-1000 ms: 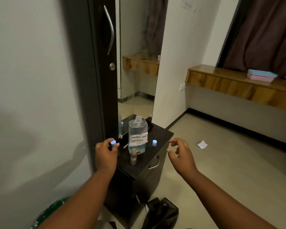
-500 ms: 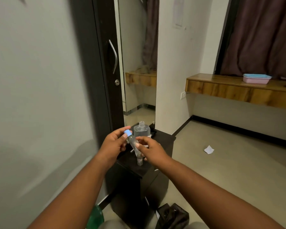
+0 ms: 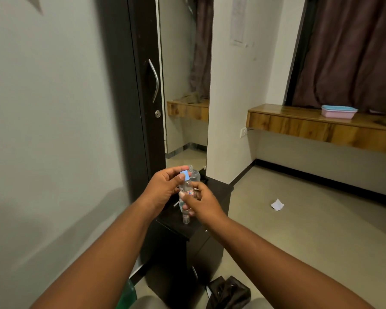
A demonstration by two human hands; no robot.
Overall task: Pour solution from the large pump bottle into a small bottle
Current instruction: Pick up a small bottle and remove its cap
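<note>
I hold a small clear bottle (image 3: 186, 188) upright above the black cabinet top (image 3: 218, 188). My left hand (image 3: 165, 188) pinches its blue cap (image 3: 185, 175) between thumb and fingers. My right hand (image 3: 201, 202) grips the bottle's body lower down. Behind my hands stands the large clear bottle (image 3: 195, 173) with its neck uncapped; only its top shows. Another small bottle (image 3: 186, 218) stands on the cabinet top just below my right hand.
A dark wardrobe door with a metal handle (image 3: 154, 80) and a mirror (image 3: 185, 85) rise behind the cabinet. A black bag (image 3: 228, 292) lies on the floor by the cabinet. A scrap of paper (image 3: 277, 204) lies on the floor. A wooden shelf (image 3: 310, 127) carries a pink tray (image 3: 338, 111).
My left hand lifted the blue-capped small bottle off the cabinet top. My right hand came in and took hold of its body. The bottle went from tilted to nearly upright.
</note>
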